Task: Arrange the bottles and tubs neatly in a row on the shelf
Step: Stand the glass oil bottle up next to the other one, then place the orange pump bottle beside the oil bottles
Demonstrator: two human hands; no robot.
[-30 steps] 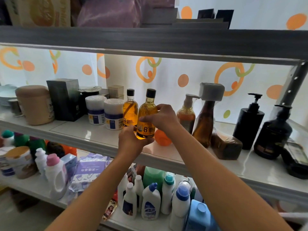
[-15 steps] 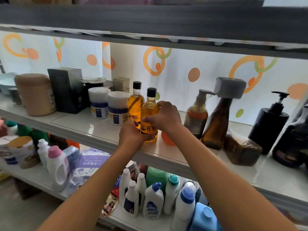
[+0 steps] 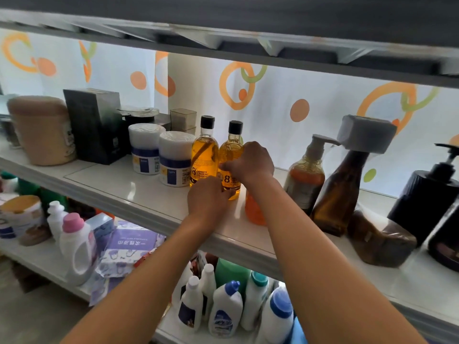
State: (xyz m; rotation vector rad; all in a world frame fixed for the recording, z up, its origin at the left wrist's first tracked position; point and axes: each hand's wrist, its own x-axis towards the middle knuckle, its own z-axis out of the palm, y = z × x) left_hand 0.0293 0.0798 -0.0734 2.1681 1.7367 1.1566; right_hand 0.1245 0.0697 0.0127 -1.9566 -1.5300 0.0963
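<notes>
Two amber bottles with black caps stand side by side on the white shelf (image 3: 119, 187). The left amber bottle (image 3: 203, 155) stands free beside two white tubs with blue bands (image 3: 175, 157). The right amber bottle (image 3: 232, 147) is upright on the shelf, held by both hands: my left hand (image 3: 207, 198) grips its base and my right hand (image 3: 250, 162) holds its middle from the right. An orange object (image 3: 253, 209) lies behind my right forearm, partly hidden.
To the left stand a beige tub (image 3: 42, 130) and a dark box (image 3: 95, 125). To the right are an amber pump bottle (image 3: 306, 175), a brown bottle (image 3: 340, 192), a brown pouch (image 3: 380, 242) and black pump bottles (image 3: 427, 194). White detergent bottles (image 3: 224, 311) fill the lower shelf.
Both hands have carried the right amber bottle back and set it beside the left amber bottle. The camera has moved closer and lower.
</notes>
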